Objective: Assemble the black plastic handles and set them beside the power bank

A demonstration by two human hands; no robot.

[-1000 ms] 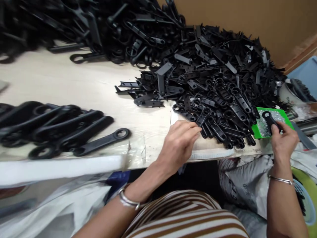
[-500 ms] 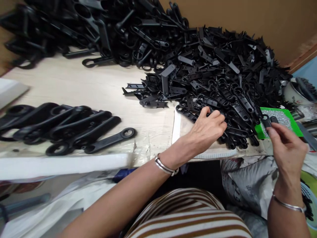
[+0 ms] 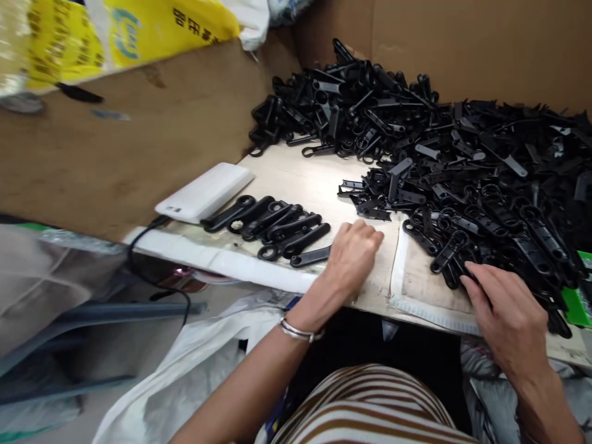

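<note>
Lying at the right end of a row of black handles (image 3: pixel 268 225), one ring-ended handle (image 3: pixel 309 256) runs under my left hand (image 3: pixel 354 256), its far end hidden. My fingers there are curled together, tips out of sight, so I can't tell whether they grip it. My right hand (image 3: pixel 513 314) is at the near edge of a heap of black ring-ended parts (image 3: pixel 499 222), thumb and forefinger slightly apart; whether they pinch a part I can't tell. Left of the row, a white rectangular device (image 3: pixel 206 191) with a black cable (image 3: pixel 131 250) sits on the pale tabletop (image 3: pixel 319 172). A green tray (image 3: pixel 576 308) shows at far right; brown cardboard (image 3: pixel 462 55) stands behind the heap.
</note>
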